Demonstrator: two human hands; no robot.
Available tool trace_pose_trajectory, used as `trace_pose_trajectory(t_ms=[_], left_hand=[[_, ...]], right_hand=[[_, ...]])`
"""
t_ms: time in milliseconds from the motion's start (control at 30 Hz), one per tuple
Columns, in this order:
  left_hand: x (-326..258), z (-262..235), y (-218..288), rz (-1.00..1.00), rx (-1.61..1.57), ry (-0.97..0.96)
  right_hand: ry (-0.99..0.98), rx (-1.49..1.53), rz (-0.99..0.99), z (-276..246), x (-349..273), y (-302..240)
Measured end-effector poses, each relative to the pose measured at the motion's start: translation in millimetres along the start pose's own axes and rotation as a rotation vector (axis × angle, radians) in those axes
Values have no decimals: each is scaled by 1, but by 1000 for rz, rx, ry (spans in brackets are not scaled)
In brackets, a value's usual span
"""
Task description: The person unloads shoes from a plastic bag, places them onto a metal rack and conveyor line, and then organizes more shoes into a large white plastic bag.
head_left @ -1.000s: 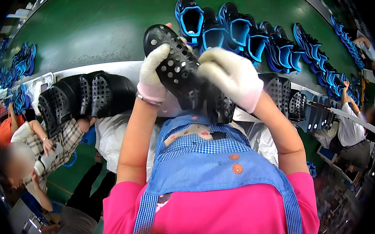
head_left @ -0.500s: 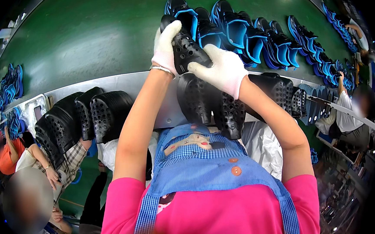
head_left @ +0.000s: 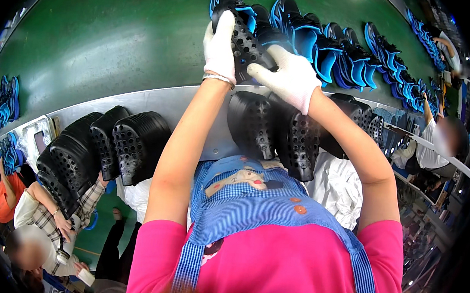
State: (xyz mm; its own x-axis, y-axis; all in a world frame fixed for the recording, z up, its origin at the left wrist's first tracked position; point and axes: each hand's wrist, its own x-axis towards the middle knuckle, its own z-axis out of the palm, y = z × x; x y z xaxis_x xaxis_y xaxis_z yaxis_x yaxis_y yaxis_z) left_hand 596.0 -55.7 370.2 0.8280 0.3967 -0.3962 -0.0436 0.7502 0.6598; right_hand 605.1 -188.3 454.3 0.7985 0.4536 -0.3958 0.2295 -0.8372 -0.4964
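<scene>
Both my hands wear white gloves and hold one black shoe tree (head_left: 247,43) dotted with round holes. My left hand (head_left: 220,48) grips its left side near the toe end, thumb on top. At its near end my right hand (head_left: 290,79) closes round the other side, thumb along the edge. Its far end overlaps a black and blue sneaker (head_left: 223,0) on the green belt; whether it is inside the opening I cannot tell. Just below my right hand, stacked black shoe trees (head_left: 250,121) lie on the metal ledge (head_left: 194,101) by my apron.
A row of black and blue sneakers (head_left: 300,34) runs along the green belt (head_left: 117,40) to the right. More stacked shoe trees (head_left: 140,142) sit left of my left forearm. Co-workers work at the lower left and far right; one's hand (head_left: 65,227) is near the left stacks.
Both hands have moved slightly away from me and to the right with the shoe tree. It now covers more of the sneaker's opening.
</scene>
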Motion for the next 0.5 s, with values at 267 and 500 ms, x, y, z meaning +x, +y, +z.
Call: trace_pose_trajectory(t_ms=[267, 500], left_hand=[[23, -44, -11, -35, 549, 56], [26, -73, -47, 501, 1502, -410]], right_hand=[[-145, -92, -50, -4, 37, 16], [-425, -237, -127, -11, 120, 73]])
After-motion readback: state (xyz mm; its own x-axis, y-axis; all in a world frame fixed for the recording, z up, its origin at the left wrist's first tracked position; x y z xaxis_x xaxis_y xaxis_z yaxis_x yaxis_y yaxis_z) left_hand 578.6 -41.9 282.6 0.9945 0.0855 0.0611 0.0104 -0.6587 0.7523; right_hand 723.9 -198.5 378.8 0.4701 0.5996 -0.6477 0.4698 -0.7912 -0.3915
